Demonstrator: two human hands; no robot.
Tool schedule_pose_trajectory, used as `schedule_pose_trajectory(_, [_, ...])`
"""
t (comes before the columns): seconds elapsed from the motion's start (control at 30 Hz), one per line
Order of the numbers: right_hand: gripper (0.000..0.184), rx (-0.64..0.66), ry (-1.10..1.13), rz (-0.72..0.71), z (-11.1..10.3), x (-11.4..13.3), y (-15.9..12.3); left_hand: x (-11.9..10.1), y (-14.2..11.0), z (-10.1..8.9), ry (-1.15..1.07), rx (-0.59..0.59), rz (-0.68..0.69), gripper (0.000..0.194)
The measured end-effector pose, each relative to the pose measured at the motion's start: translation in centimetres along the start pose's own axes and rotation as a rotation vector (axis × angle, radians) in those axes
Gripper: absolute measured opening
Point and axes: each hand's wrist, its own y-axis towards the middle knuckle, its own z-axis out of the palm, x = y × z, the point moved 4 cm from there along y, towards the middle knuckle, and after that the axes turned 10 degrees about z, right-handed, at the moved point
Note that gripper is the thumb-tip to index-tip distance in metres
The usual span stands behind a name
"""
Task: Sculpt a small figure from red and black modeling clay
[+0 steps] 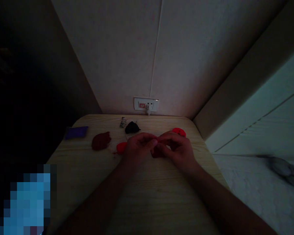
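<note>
My left hand (140,146) and my right hand (178,148) meet above the table, thumbs and fingers pinched together on a small dark red piece of what looks like modelling clay (158,152). Part of that piece shows below the fingertips; the rest is hidden by them. Just left of my left hand, partly covered by it, lies a bright red rounded piece (121,148). Farther left is a flat dark red lump (101,141) with a ragged right edge. Behind my right hand sits a bright red round piece (179,132) with dark marks on it.
A black lump (132,127) and a small patterned scrap (122,122) lie at the back of the wooden table (152,192). At its left edge is a purple packet (76,132). A wall socket (146,104) with a plug is behind; bedding (254,186) lies right.
</note>
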Motion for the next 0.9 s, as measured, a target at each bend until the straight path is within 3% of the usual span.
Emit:
schedule_pose_trajectory(0.3, [0.012, 0.006, -0.312, -0.210, -0.5, 0.8, -0.3, -0.6, 0.1, -0.1, 0.071, -0.024, 0.014, 0.014])
schedule_pose_trajectory(0.57, [0.014, -0.015, -0.096, -0.045, -0.4, -0.5, -0.2, -0.2, 0.0, -0.4, 0.077, -0.047, 0.029, 0.013])
schedule_pose_trajectory(0.9, [0.006, -0.051, -0.195, -0.145, -0.6, 0.1, -0.1, -0.3, 0.2, -0.4, 0.089, -0.063, 0.046, 0.015])
